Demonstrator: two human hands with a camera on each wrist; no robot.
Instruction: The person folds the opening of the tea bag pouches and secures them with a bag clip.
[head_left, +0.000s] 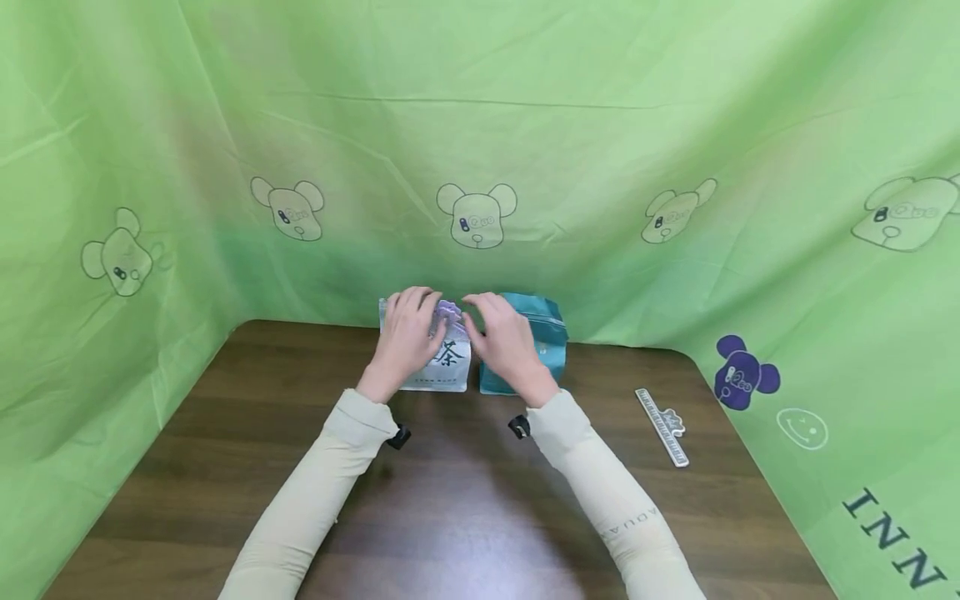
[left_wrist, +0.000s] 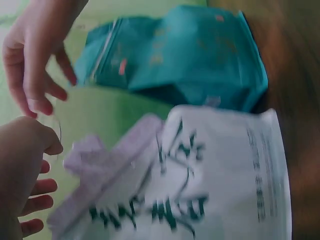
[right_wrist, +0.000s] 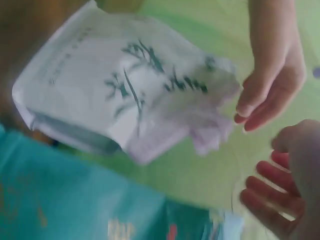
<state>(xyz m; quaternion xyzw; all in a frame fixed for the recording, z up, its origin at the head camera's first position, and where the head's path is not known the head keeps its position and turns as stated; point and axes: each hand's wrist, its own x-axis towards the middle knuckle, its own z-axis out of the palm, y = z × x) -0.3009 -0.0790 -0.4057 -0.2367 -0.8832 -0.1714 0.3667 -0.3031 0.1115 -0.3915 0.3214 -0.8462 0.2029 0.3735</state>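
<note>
A white tea bag (head_left: 450, 371) with dark green lettering stands at the back of the table. A lilac sealing clip (left_wrist: 107, 167) lies across its top edge, partly hidden in the head view. Close by the clip, my left hand (head_left: 407, 335) has its fingers loosely bent and nothing between them. My right hand (head_left: 507, 340) hovers in front of the teal bag (head_left: 552, 337), its fingers apart and holding nothing. In the right wrist view the thumb and fingers of the left hand (right_wrist: 277, 75) are right at the bag's clipped end.
A second clip (head_left: 663, 427), whitish with a decorated handle, rests on the right side of the brown wooden table (head_left: 420, 533). Green printed cloth (head_left: 480, 142) hangs directly behind the table and along both sides.
</note>
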